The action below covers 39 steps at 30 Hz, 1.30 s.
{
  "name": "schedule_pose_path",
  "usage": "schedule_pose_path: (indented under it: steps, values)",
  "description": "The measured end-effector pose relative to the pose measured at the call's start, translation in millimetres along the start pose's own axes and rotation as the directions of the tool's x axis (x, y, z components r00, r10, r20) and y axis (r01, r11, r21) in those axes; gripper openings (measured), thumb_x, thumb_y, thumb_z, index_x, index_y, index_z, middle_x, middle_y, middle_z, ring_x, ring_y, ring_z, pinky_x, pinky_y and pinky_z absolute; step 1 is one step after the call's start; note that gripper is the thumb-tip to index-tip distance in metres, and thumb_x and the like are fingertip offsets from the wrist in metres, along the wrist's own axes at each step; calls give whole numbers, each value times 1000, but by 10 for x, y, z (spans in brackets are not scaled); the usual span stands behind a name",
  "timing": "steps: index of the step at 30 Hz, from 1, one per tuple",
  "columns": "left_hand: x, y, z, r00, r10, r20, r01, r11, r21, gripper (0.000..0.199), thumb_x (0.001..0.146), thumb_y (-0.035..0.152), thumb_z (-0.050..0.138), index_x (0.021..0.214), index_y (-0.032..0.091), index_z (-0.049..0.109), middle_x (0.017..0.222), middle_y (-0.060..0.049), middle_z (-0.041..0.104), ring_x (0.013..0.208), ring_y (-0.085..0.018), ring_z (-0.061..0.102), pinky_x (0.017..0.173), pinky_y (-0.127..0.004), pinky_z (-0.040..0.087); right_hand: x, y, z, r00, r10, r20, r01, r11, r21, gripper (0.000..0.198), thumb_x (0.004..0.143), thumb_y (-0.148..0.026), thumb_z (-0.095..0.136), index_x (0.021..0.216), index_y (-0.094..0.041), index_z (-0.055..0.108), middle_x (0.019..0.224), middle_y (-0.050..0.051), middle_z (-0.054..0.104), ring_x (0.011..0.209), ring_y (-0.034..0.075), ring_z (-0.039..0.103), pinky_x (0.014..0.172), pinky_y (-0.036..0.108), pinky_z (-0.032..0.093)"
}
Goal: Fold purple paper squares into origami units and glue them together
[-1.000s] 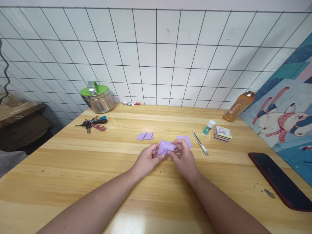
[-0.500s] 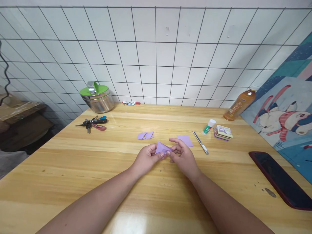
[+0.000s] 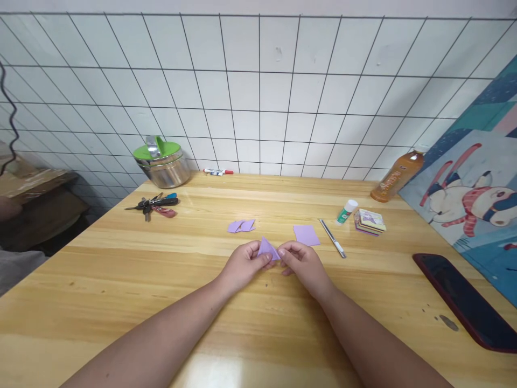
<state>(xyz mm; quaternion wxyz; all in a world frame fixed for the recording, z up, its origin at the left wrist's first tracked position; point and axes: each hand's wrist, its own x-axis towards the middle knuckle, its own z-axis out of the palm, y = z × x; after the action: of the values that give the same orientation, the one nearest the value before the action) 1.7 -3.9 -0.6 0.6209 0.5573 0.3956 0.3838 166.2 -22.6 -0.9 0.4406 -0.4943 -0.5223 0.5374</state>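
A folded piece of purple paper (image 3: 266, 249), triangular in outline, is held up just over the wooden table. My left hand (image 3: 244, 264) pinches its lower left part, thumb in front and fingers behind. At its right corner, my right hand (image 3: 301, 264) has thumb and forefinger closed on the edge. Beyond my hands lie small folded purple pieces (image 3: 241, 226). A flat purple paper square (image 3: 306, 235) rests just past my right hand, with a slim white and grey utility knife (image 3: 332, 238) to its right.
Farther right stand a glue stick (image 3: 346, 212) and a stack of paper squares (image 3: 369, 222), with a bottle (image 3: 398, 175) behind. A phone (image 3: 464, 299) lies at the right. Keys (image 3: 153, 205), a green-lidded pot (image 3: 161, 164) and a marker (image 3: 218, 172) are at the back left.
My right fingers, spread a moment ago, have curled in to pinch the paper's right corner. The paper's right side is now folded narrower and steeper. My left hand keeps its hold.
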Motion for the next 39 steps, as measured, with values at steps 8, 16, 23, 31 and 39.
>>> schedule_pose_path:
  steps: [8,16,23,31,39]
  values:
    - [-10,-31,-12,1000,-1,5,1,1000,29,22,71,33,65,81,14,60,73,-2,63,67,-15,58,64,-25,44,0,-3,13,1000,6,-7,-6,995,-101,21,71,-39,63,74,-19,60,65,0,58,62,14,57,48,23,50]
    - [-14,75,-70,982,90,-165,-75,992,97,26,70,38,66,79,14,63,73,-3,63,70,-15,57,67,-25,44,5,25,21,998,-65,-19,59,971,-231,15,72,-34,60,71,-19,60,59,-2,56,54,12,52,50,23,46]
    - [9,29,-74,978,78,-192,-59,993,102,22,71,36,65,73,14,62,65,1,59,59,-11,52,58,-22,40,-13,31,60,993,-114,28,117,970,-212,15,73,-32,60,79,-18,60,69,0,61,62,12,57,58,24,47]
    - [-25,22,-61,975,159,-155,-115,959,260,23,73,34,62,88,16,63,79,-5,66,76,-18,61,69,-27,46,25,52,-19,983,-181,-34,159,927,-339,11,79,-26,53,80,-21,62,74,1,65,68,15,60,62,27,47]
    - [-80,23,-52,992,50,113,-88,928,362,28,80,39,53,74,18,71,70,-3,68,68,-17,60,65,-25,44,-82,-65,-45,878,-459,134,424,617,-663,19,82,-19,50,96,-25,61,90,4,65,83,19,59,72,33,47]
